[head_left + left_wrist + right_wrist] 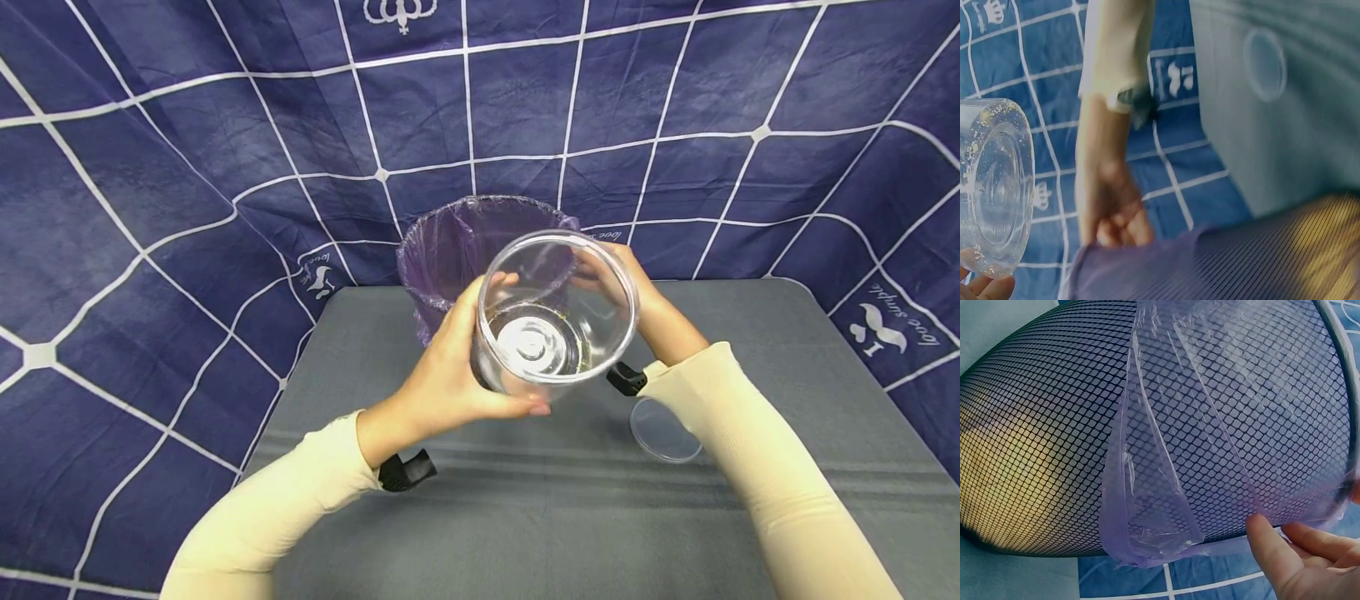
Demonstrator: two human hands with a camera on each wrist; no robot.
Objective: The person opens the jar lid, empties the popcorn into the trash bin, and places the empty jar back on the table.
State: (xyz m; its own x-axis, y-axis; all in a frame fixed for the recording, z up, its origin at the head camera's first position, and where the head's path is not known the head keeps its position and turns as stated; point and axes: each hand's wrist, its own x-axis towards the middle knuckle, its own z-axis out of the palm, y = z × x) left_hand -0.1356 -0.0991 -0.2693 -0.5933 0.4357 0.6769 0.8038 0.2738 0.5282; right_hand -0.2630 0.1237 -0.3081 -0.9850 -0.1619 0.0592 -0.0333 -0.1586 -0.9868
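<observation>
My left hand point(446, 367) grips a clear plastic jar point(532, 346) by its side, its round mouth tilted toward the head camera. Yellowish crumbs cling around the jar's base point(1000, 187) in the left wrist view. Behind it stands a trash bin of dark mesh point(1035, 381), lined with a thin purple bag point(442, 250). My right hand point(633, 279) holds the bin's right rim, partly seen through the jar in the head view. Its fingers point(1266, 544) lie against the bag's folded-over edge in the right wrist view.
A clear round lid point(666, 429) lies on the grey tabletop point(525, 517), near the right forearm. Blue cloth with white lines point(300, 100) hangs behind and at both sides. Something yellow point(1016, 462) shows through the lower mesh of the bin.
</observation>
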